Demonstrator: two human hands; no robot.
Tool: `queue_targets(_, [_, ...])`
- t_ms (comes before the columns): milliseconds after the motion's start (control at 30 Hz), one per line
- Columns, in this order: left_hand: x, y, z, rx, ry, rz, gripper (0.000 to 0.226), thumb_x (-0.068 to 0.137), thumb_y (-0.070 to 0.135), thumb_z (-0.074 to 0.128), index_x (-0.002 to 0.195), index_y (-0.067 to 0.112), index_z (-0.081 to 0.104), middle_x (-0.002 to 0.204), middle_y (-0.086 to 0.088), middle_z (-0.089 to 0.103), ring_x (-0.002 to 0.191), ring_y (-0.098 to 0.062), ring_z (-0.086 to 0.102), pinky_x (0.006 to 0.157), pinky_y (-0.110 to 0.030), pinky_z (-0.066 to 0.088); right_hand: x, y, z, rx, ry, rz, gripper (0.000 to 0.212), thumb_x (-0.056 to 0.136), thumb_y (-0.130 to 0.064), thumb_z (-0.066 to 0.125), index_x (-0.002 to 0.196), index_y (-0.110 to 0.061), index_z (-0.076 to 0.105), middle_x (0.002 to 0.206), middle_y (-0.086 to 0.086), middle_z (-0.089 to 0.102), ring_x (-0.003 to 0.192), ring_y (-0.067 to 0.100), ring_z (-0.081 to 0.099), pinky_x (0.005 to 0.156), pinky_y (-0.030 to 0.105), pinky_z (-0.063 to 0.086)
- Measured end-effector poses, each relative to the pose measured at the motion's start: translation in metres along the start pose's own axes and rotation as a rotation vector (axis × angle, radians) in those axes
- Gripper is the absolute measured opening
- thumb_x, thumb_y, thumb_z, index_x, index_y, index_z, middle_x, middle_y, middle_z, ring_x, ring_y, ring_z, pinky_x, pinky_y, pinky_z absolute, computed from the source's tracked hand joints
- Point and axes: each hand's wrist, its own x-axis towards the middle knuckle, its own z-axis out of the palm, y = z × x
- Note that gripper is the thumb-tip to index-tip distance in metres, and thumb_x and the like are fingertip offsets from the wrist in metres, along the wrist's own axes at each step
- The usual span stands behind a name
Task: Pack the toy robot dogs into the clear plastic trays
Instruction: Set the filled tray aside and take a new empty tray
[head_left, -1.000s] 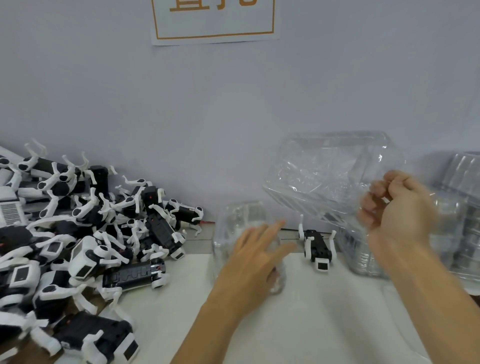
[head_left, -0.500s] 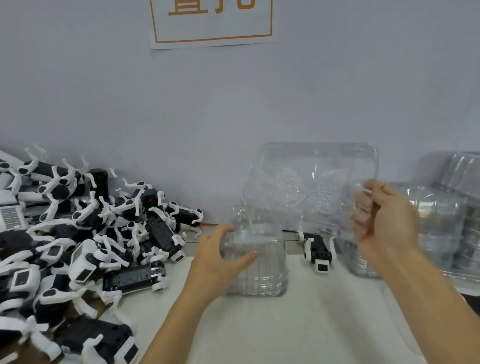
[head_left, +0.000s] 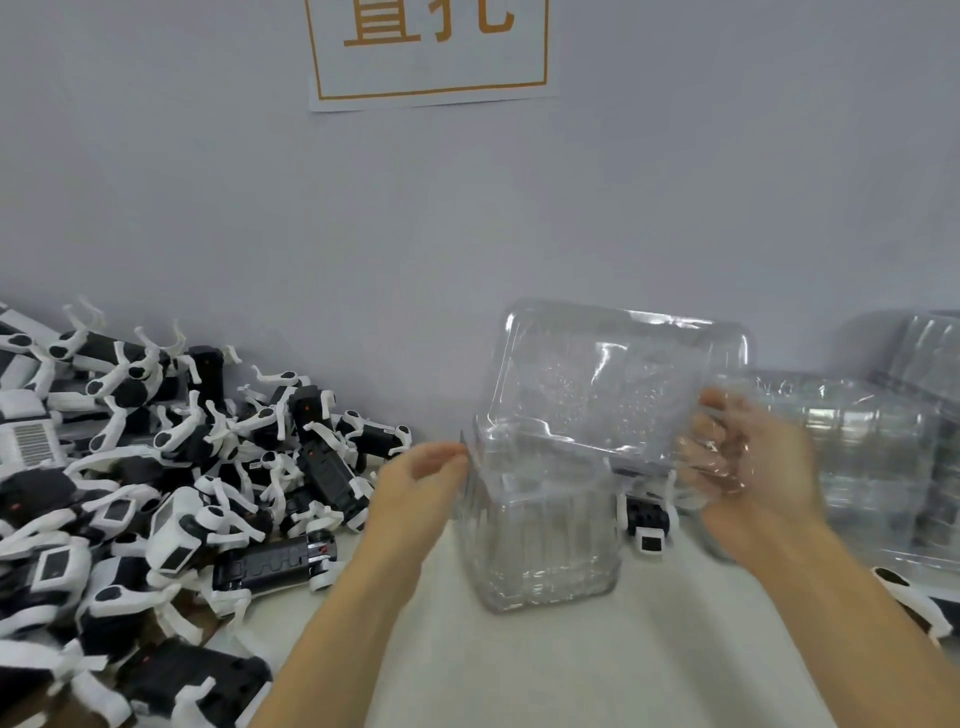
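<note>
1. Fingers. On my feed the left hand (head_left: 415, 488) pinches the left rim of the lower clear tray (head_left: 540, 540), thumb and fingertips pressed together on the edge. The right hand (head_left: 748, 467) has its fingers curled round the right edge of the upper clear tray (head_left: 613, 384); they are smeared by motion and partly seen through the plastic, so I cannot count them.
2. Hidden or unclear. Where the two trays meet is lost in glare; I cannot tell whether they touch. A single toy dog (head_left: 647, 522) behind the lower tray is half covered by it. Another dog (head_left: 914, 608) is cut off at the right edge.
3. Change. One second ago the left hand lay flat and spread over the lower tray; it has since moved to the rim and closed on it. The upper tray, then held high and tilted to the right, has come down and now stands nearly upright just above the lower tray's back edge.
4. Surroundings. The lower tray stands on the white table (head_left: 597, 670). The pile of toy robot dogs (head_left: 171, 467) lies well apart at the left against the wall. A stack of clear trays (head_left: 857, 457) sits at the right, blurred. A paper sign (head_left: 431, 49) on the wall is cut off at the top.
</note>
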Motion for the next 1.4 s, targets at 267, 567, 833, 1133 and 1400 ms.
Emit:
queue_targets(267, [-0.021, 0.034, 0.019, -0.471, -0.138, -0.146, 0.056, 0.094, 0.060, 0.049, 0.114, 0.008, 0.062, 0.102, -0.013, 0.077, 0.092, -0.032, 0.074, 0.086, -0.040, 0.051, -0.016, 0.031, 0.022, 0.063, 0.144, -0.186, 0.029, 0.095, -0.004, 0.034, 0.075, -0.022, 0.045, 0.052, -0.005, 0.035, 0.038, 0.009, 0.026, 0.036, 0.015, 0.019])
queue_targets(567, [-0.021, 0.040, 0.020, -0.661, -0.136, -0.024, 0.064, 0.089, 0.010, 0.069, 0.136, 0.044, 0.042, 0.120, -0.003, 0.066, 0.095, -0.028, 0.074, 0.072, -0.046, 0.062, -0.042, 0.072, 0.039, -0.308, -0.205, -0.404, 0.034, 0.098, 0.005, 0.037, 0.081, -0.019, 0.055, 0.065, 0.009, 0.059, 0.062, 0.025, 0.057, 0.060, 0.030, 0.049])
queue_targets(833, [-0.006, 0.042, -0.011, -0.411, 0.043, 0.164, 0.050, 0.089, 0.010, 0.064, 0.118, 0.050, 0.063, 0.094, -0.003, 0.057, 0.069, -0.018, 0.053, 0.080, -0.042, 0.053, -0.020, 0.025, 0.026, -0.294, -0.227, -0.151, 0.023, 0.094, -0.002, 0.050, 0.108, -0.014, 0.064, 0.095, 0.012, 0.076, 0.094, 0.031, 0.073, 0.078, 0.036, 0.054])
queue_targets(1133, [-0.020, 0.054, -0.007, 0.117, -0.080, 0.441, 0.059, 0.088, 0.009, 0.065, 0.131, 0.048, 0.057, 0.089, 0.007, 0.052, 0.055, 0.001, 0.044, 0.054, -0.010, 0.041, -0.021, 0.000, 0.026, -0.705, -0.523, -0.176, 0.087, 0.055, -0.078, 0.076, 0.133, -0.061, 0.042, 0.115, -0.010, 0.068, 0.106, 0.011, 0.068, 0.085, 0.036, 0.056])
queue_targets(1400, [-0.023, 0.055, -0.002, 0.475, 0.132, 0.526, 0.057, 0.089, 0.023, 0.065, 0.139, 0.047, 0.050, 0.099, 0.010, 0.043, 0.098, -0.014, 0.048, 0.089, -0.026, 0.040, -0.015, 0.007, 0.022, -0.848, -0.333, -0.270, 0.055, 0.064, -0.040, 0.066, 0.117, -0.053, 0.056, 0.074, -0.020, 0.054, 0.070, 0.001, 0.059, 0.083, 0.052, 0.058])
